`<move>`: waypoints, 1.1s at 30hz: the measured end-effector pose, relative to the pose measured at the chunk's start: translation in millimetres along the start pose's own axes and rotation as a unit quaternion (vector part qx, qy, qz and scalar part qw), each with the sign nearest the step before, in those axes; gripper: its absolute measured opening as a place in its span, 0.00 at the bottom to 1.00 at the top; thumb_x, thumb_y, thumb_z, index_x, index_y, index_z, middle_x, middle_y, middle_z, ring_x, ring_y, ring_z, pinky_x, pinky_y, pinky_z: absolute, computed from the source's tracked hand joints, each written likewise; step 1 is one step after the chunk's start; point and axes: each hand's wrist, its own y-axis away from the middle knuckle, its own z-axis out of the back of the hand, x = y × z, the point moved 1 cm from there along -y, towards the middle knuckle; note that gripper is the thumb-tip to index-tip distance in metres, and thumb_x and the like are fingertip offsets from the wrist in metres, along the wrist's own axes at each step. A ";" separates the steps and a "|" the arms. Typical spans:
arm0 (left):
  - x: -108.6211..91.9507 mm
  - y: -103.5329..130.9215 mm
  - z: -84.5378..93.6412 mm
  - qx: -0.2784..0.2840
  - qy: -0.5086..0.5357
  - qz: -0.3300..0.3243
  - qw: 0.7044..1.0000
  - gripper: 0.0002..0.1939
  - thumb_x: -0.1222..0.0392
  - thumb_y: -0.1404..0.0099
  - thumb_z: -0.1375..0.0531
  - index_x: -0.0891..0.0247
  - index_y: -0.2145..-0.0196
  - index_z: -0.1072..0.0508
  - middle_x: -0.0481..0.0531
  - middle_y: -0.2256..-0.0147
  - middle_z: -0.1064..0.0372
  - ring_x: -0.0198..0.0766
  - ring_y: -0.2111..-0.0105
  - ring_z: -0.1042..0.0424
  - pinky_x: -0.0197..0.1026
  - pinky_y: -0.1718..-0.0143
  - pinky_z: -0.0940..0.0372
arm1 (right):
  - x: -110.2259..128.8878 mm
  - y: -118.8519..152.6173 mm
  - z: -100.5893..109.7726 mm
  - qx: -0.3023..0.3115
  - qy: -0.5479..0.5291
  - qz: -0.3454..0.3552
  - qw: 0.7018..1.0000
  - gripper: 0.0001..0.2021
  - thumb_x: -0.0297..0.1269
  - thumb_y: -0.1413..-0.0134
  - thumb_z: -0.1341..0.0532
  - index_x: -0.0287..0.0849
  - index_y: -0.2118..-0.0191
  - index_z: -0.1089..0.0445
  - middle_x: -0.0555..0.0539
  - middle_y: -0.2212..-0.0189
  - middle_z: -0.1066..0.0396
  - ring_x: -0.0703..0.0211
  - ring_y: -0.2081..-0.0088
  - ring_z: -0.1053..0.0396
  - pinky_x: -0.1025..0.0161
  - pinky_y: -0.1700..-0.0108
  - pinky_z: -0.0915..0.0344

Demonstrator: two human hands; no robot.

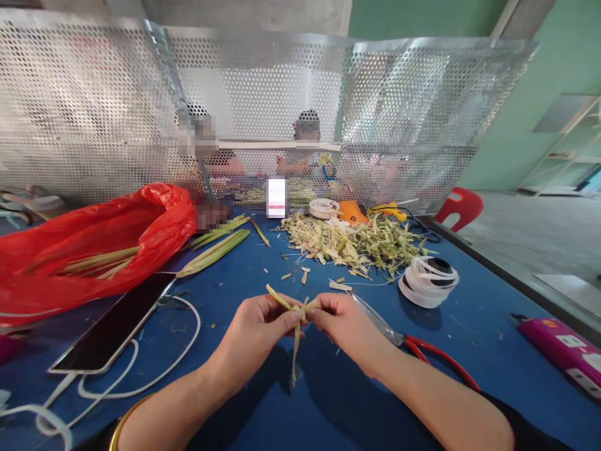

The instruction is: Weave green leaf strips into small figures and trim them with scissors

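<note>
Between my two hands, above the blue table, is a small knotted piece of pale dried leaf strips [297, 310], with ends sticking out up and left, right and straight down. My left hand [263, 319] pinches its middle between thumb and fingers. At the right side, my right hand [334, 316] pinches one strip end close to the knot. Scissors [389, 329] with red handles lie on the table beside my right hand, partly hidden by the forearm. Longer green-yellow leaf strips [218, 254] lie beyond my left hand.
A heap of curled leaf pieces [352, 241] lies behind my hands, near a white ribbon roll [428, 282]. A red plastic bag [94, 250], a tablet [115, 326] and a white cable [188, 351] occupy the left. A perforated metal screen [282, 81] stands behind, with people beyond it.
</note>
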 end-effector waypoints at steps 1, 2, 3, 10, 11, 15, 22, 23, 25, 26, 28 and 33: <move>0.1 0.1 0.5 -0.011 0.009 -0.001 1.000 0.10 0.56 0.46 0.36 0.65 0.70 0.27 0.52 0.72 0.25 0.37 0.72 0.27 0.39 0.66 0.33 | 0.8 0.5 0.0 -0.003 0.021 0.016 1.000 0.11 0.40 0.48 0.41 0.40 0.77 0.34 0.56 0.83 0.43 0.68 0.79 0.50 0.69 0.78 0.53; 0.2 0.3 1.0 -0.023 0.015 -0.002 1.000 0.10 0.56 0.47 0.36 0.65 0.70 0.28 0.51 0.72 0.25 0.37 0.72 0.27 0.39 0.66 0.32 | 1.9 1.1 -0.1 -0.004 0.044 0.033 0.998 0.11 0.39 0.48 0.42 0.40 0.76 0.33 0.55 0.82 0.42 0.67 0.78 0.47 0.69 0.77 0.51; 0.2 0.5 1.6 -0.036 0.016 -0.005 0.999 0.10 0.56 0.47 0.36 0.65 0.70 0.28 0.50 0.73 0.26 0.37 0.73 0.27 0.39 0.67 0.32 | 3.1 1.8 0.0 -0.007 0.070 0.053 0.996 0.10 0.38 0.47 0.42 0.41 0.76 0.32 0.54 0.81 0.39 0.66 0.77 0.45 0.68 0.75 0.48; 1.7 -1.7 4.8 -0.075 -0.081 -0.039 0.993 0.09 0.56 0.46 0.37 0.65 0.70 0.27 0.50 0.72 0.25 0.39 0.70 0.27 0.38 0.67 0.33 | 13.3 16.7 0.6 -0.061 0.341 0.308 0.886 0.10 0.30 0.40 0.49 0.41 0.68 0.31 0.47 0.69 0.34 0.64 0.73 0.38 0.66 0.71 0.43; 2.3 -2.1 4.5 -0.071 -0.088 -0.041 0.993 0.08 0.57 0.46 0.37 0.65 0.70 0.26 0.50 0.73 0.25 0.38 0.71 0.27 0.37 0.67 0.34 | 13.5 18.4 0.9 -0.065 0.376 0.336 0.861 0.10 0.30 0.39 0.50 0.42 0.66 0.31 0.46 0.66 0.33 0.64 0.73 0.37 0.66 0.71 0.44; 4.0 -1.4 0.2 -0.032 -0.086 -0.016 0.996 0.04 0.61 0.47 0.39 0.64 0.73 0.27 0.48 0.77 0.27 0.36 0.75 0.29 0.36 0.71 0.36 | 10.6 18.8 3.2 -0.063 0.464 0.376 0.800 0.09 0.28 0.40 0.50 0.44 0.64 0.33 0.47 0.62 0.31 0.64 0.72 0.36 0.66 0.71 0.46; 0.7 5.2 -6.6 0.053 -0.091 0.012 0.994 0.05 0.62 0.46 0.40 0.65 0.70 0.27 0.49 0.74 0.28 0.36 0.74 0.30 0.37 0.71 0.36 | 15.8 13.7 5.0 -0.047 0.320 0.244 0.914 0.06 0.30 0.43 0.46 0.42 0.70 0.35 0.51 0.77 0.31 0.64 0.76 0.35 0.67 0.75 0.47; -0.2 6.1 -6.6 0.058 -0.097 0.008 0.994 0.04 0.62 0.46 0.40 0.65 0.70 0.28 0.50 0.73 0.27 0.36 0.73 0.30 0.36 0.71 0.36 | 16.5 12.5 5.0 -0.033 0.267 0.197 0.943 0.07 0.31 0.43 0.46 0.42 0.71 0.36 0.52 0.78 0.32 0.65 0.77 0.36 0.68 0.76 0.47; -2.2 7.6 -6.6 0.069 -0.123 -0.003 0.990 0.04 0.61 0.45 0.39 0.65 0.72 0.28 0.51 0.73 0.27 0.36 0.73 0.30 0.36 0.72 0.37 | 16.0 9.5 4.8 0.020 0.145 0.080 0.986 0.08 0.34 0.43 0.46 0.42 0.73 0.36 0.54 0.81 0.33 0.68 0.83 0.39 0.70 0.81 0.48; -3.3 8.2 -6.6 0.075 -0.137 -0.010 0.988 0.05 0.61 0.45 0.39 0.65 0.73 0.28 0.51 0.72 0.26 0.36 0.73 0.30 0.35 0.72 0.37 | 15.0 7.7 4.9 0.053 0.079 0.024 0.995 0.09 0.35 0.44 0.45 0.42 0.74 0.36 0.54 0.83 0.33 0.69 0.86 0.42 0.70 0.83 0.49; -4.8 8.5 -6.5 0.081 -0.149 -0.021 0.985 0.06 0.59 0.44 0.39 0.65 0.73 0.28 0.52 0.72 0.26 0.37 0.72 0.29 0.36 0.71 0.37 | 12.8 3.9 5.8 0.106 -0.042 -0.052 0.992 0.09 0.37 0.46 0.44 0.41 0.75 0.36 0.56 0.85 0.35 0.72 0.90 0.46 0.71 0.87 0.52; -4.6 4.7 -6.6 0.064 -0.064 -0.019 0.996 0.10 0.57 0.46 0.36 0.65 0.68 0.26 0.53 0.68 0.24 0.38 0.70 0.28 0.39 0.65 0.33 | 8.9 -3.4 8.7 0.123 -0.209 -0.102 0.965 0.09 0.36 0.54 0.39 0.39 0.79 0.37 0.58 0.89 0.38 0.75 0.92 0.51 0.73 0.88 0.54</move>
